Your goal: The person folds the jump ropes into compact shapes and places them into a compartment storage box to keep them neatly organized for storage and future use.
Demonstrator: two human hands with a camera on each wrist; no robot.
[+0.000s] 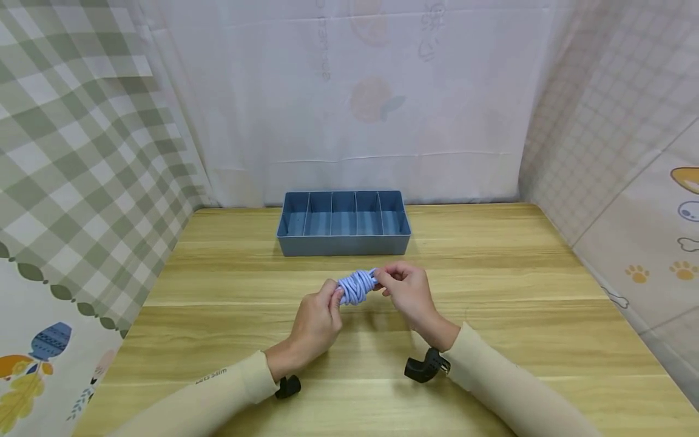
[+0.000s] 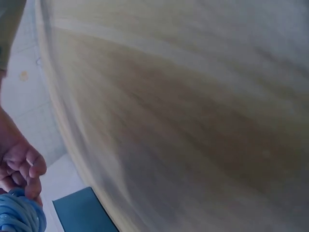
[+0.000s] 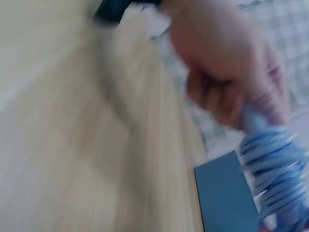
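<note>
A light blue cord (image 1: 356, 287), wound round itself into a tight bundle, is held up over the table between both hands. My left hand (image 1: 318, 317) grips the bundle's left end, thumb on top, and the right wrist view shows that same end of the cord (image 3: 275, 169) inside the fist. At the other end, the fingertips of my right hand (image 1: 406, 291) pinch the cord where it leaves the coils. Part of the bundle (image 2: 19, 212) shows in the bottom corner of the left wrist view, beside the right hand's bent fingers.
A blue-grey tray (image 1: 344, 245) with several narrow compartments stands at the back of the wooden table (image 1: 218, 273), beyond the hands. White cloth (image 1: 464, 121) hangs behind it, and a checked cloth (image 1: 82, 152) borders the left side. Dark cameras are strapped to both wrists.
</note>
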